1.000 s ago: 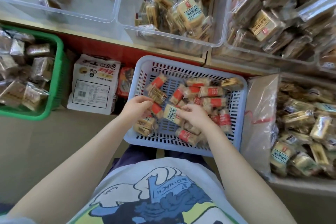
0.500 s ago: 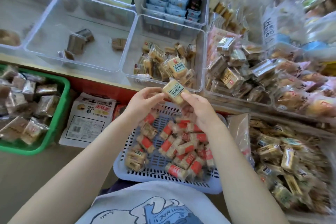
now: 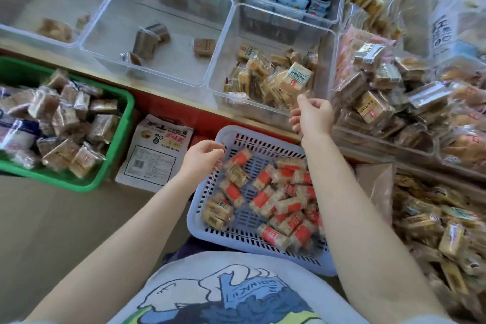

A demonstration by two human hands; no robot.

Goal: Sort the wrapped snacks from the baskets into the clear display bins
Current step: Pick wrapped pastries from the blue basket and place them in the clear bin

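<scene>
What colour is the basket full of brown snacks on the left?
Green basket, seen in the head view.

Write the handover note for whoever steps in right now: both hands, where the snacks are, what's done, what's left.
Left hand: holds nothing, fingers loosely curled over the far left edge of the blue basket.
Right hand: holds nothing, raised at the near wall of the clear bin with the tan snacks.
Done: a teal-labelled snack lies on top of that bin's pile.
Left: the blue basket holds many red-labelled snacks and a few tan ones; the green basket on the left is full of brown wrapped snacks. The bin next to the left has only a few pieces.
</scene>
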